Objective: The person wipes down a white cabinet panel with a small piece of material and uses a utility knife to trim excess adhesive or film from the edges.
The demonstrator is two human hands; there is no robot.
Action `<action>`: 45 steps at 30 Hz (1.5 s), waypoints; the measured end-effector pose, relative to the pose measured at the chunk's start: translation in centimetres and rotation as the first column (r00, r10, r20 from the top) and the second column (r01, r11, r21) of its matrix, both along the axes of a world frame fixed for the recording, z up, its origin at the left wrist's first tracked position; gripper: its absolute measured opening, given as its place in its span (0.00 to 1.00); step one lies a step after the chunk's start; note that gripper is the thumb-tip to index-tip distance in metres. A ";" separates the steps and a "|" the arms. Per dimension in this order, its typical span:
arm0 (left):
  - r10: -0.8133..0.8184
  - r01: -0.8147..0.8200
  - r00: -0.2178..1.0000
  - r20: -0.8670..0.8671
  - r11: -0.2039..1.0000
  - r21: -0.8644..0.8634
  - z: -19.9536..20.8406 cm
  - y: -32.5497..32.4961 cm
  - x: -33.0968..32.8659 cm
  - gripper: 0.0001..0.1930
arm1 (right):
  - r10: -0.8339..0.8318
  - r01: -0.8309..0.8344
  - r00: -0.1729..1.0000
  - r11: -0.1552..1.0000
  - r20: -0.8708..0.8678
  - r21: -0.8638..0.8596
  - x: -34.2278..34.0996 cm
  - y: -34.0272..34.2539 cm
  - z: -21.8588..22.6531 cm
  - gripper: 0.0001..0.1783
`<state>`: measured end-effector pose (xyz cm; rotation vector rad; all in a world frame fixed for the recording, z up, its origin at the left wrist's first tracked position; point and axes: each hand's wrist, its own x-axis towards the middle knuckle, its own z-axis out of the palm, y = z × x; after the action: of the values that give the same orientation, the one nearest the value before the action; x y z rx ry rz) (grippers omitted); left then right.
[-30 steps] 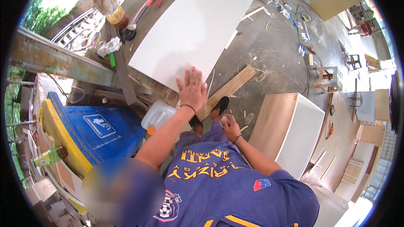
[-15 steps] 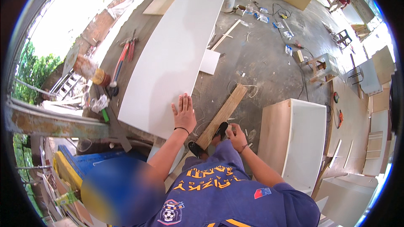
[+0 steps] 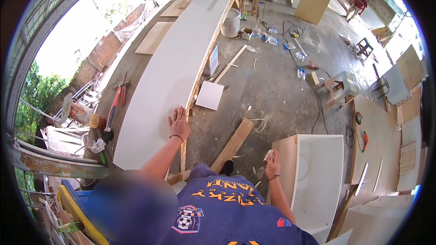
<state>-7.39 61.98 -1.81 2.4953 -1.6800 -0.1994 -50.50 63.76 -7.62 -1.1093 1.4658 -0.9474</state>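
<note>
My left hand (image 3: 179, 123) lies flat, fingers extended, on the near right part of a long white panel (image 3: 159, 72). The panel rests on a workbench along my left side, and its right edge shows bare wood. Held low beside an upright white box cabinet (image 3: 318, 172), my right hand (image 3: 272, 164) has its fingers curled together. A small pale bit shows at its fingertips, too small to name. On the floor ahead of my foot is a wooden plank (image 3: 234, 141).
Red-handled tools (image 3: 119, 94) and a rusty can (image 3: 96, 121) are left of the panel. A white square board (image 3: 209, 95), a bucket (image 3: 230, 22), cables and plastic packets lie on the floor ahead. Near a stool (image 3: 343, 84) are more boards. Another person (image 3: 357, 5) stands far off.
The view has shifted, showing more of the panel's far end. My right hand has moved right from my knee toward the cabinet. My left hand stays flat on the panel.
</note>
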 end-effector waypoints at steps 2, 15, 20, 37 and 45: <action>0.007 -0.006 1.000 0.003 1.000 -0.018 -0.2 -2.1 0.0 0.33 | -0.071 0.067 0.994 0.997 0.087 0.041 -1.2 -1.9 -0.1 0.18; 0.003 -0.003 1.000 -0.014 1.000 0.005 -0.2 -18.9 2.2 0.33 | -0.188 0.167 0.979 0.963 0.083 0.213 1.0 -8.9 -2.1 0.20; -0.006 0.007 1.000 0.012 1.000 -0.019 -1.2 -27.9 2.5 0.32 | -0.132 0.125 0.991 0.969 0.020 0.214 3.3 -16.5 -0.7 0.19; 0.154 -0.162 0.978 -0.144 0.986 -0.042 1.4 -25.4 2.5 0.38 | 0.267 -0.250 0.962 0.944 -0.055 0.214 17.7 -45.0 2.5 0.23; 0.448 -0.466 0.883 -0.141 0.874 -0.138 0.6 -33.6 1.9 0.34 | 0.636 -0.623 0.771 0.745 -0.029 -0.239 32.8 -61.7 7.0 0.29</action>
<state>-5.54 28.33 -1.21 2.6088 -0.9757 -0.1278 -17.74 2.01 -0.61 -1.6078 0.8277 -0.6551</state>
